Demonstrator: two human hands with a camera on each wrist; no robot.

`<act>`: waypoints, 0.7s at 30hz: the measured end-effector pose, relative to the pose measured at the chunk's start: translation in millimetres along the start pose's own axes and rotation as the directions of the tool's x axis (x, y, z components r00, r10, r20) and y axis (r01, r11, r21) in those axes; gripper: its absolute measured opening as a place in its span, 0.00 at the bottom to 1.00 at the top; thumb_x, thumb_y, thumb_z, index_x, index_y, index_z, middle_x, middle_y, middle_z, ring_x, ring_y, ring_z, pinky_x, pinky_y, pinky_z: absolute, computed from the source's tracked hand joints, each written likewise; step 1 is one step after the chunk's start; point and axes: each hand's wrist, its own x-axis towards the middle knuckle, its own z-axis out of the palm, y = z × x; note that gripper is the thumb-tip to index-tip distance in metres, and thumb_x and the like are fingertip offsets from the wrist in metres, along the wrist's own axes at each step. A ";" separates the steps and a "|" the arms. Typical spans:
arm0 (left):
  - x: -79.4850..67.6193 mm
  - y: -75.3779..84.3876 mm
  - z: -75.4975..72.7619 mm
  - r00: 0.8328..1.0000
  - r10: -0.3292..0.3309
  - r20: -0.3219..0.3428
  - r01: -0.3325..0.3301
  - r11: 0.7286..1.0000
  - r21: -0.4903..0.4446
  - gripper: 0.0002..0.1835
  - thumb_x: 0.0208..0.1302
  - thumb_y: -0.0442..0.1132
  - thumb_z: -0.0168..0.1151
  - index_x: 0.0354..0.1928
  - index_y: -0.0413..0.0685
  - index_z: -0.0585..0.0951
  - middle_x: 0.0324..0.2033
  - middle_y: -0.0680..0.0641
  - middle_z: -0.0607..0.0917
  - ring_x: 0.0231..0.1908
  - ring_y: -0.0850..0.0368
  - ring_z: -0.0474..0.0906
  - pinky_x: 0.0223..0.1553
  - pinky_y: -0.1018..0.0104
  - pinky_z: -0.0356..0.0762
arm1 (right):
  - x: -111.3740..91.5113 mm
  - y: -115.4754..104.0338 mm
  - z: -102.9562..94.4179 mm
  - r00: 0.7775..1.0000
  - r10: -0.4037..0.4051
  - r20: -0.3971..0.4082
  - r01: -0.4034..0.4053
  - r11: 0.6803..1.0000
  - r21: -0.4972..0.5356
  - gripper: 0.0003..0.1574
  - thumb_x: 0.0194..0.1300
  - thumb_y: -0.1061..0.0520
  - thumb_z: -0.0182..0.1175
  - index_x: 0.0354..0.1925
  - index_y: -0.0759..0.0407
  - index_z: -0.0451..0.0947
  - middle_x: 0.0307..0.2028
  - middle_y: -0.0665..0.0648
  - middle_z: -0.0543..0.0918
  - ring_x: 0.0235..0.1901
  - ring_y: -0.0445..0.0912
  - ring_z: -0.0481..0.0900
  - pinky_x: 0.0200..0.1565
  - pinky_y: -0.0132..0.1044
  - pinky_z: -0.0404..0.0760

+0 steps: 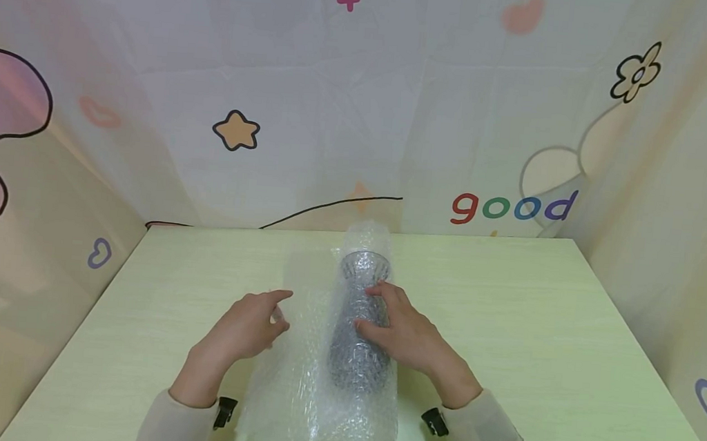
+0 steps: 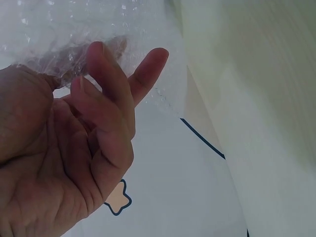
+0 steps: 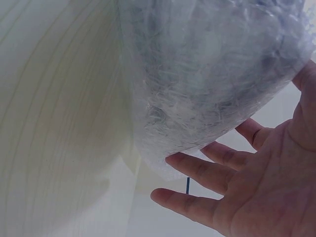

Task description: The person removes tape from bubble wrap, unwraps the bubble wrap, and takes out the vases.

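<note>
A grey vase (image 1: 356,362) with a flared mouth lies in the middle of the table, its mouth toward the back, seen through clear bubble wrap (image 1: 286,399). The wrap covers it and spreads flat to its left. My left hand (image 1: 248,323) pinches the left edge of the wrap, thumb below the fingers; in the left wrist view the film (image 2: 74,54) bunches there. My right hand (image 1: 410,329) rests on the vase's right side, thumb and forefinger on top. In the right wrist view its fingers (image 3: 202,170) are spread and nearly straight alongside the wrapped body.
The pale green table (image 1: 510,295) reaches back to a printed cloth backdrop (image 1: 351,96), and similar cloth hangs at both sides. A strip of wrap extends past the vase's mouth to the table's back edge. Black clips (image 1: 225,412) sit at both sleeve cuffs.
</note>
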 end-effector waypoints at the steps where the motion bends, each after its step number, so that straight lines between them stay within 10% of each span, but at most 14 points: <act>1: -0.2 -0.8 0.1 1.000 0.000 -0.001 0.000 1.000 0.005 0.31 0.71 0.36 0.65 0.74 0.44 0.70 0.40 0.51 0.88 0.23 0.63 0.82 0.39 0.61 0.80 | 0.1 -0.1 0.0 1.000 0.000 0.000 0.000 1.000 0.000 0.38 0.71 0.35 0.60 0.73 0.40 0.63 0.79 0.51 0.59 0.66 0.63 0.75 0.62 0.63 0.76; 21: -2.9 -8.9 1.5 1.000 -0.012 -0.005 0.012 0.999 0.029 0.35 0.64 0.35 0.71 0.73 0.44 0.72 0.40 0.51 0.88 0.24 0.63 0.81 0.38 0.61 0.79 | 0.7 -0.1 0.3 1.000 0.002 -0.003 -0.002 1.000 -0.009 0.39 0.70 0.35 0.60 0.73 0.40 0.63 0.79 0.52 0.60 0.66 0.63 0.75 0.62 0.64 0.75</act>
